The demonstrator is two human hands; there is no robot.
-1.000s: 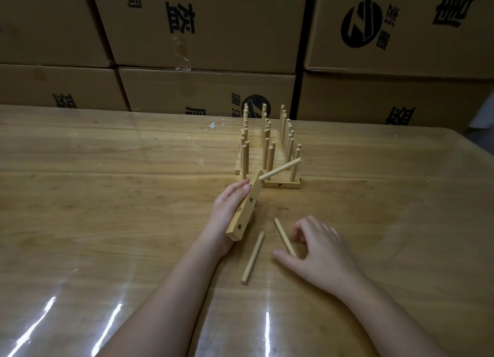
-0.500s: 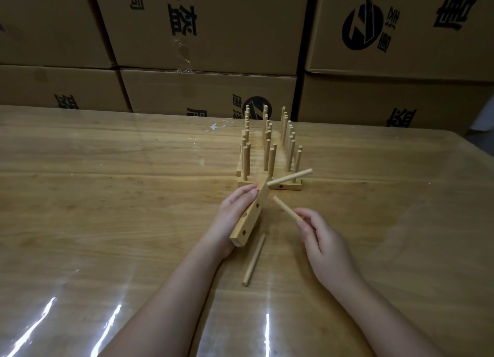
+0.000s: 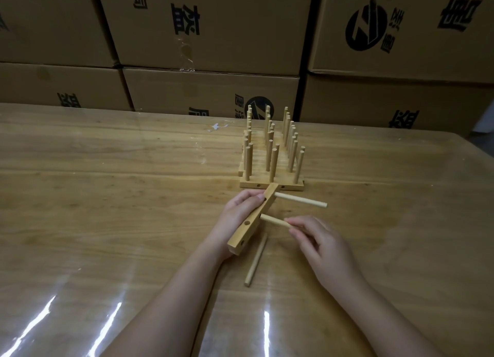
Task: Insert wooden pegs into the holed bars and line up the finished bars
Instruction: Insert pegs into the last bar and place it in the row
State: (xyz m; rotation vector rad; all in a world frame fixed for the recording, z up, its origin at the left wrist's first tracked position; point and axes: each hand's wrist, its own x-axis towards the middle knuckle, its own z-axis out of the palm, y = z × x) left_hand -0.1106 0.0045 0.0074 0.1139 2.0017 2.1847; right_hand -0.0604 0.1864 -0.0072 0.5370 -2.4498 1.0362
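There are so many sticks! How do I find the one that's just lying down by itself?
Start at the big wooden table, where the left hand and right hand work. Between the wrists lies one loose peg. Unlike every other peg, it lies flat, stuck in nothing, held by nobody.

Dim, warm light; white glare streaks on glossy table (image 3: 80, 223); wide-angle bending at edges.

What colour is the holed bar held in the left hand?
The bar is pale yellowish wood; head view.
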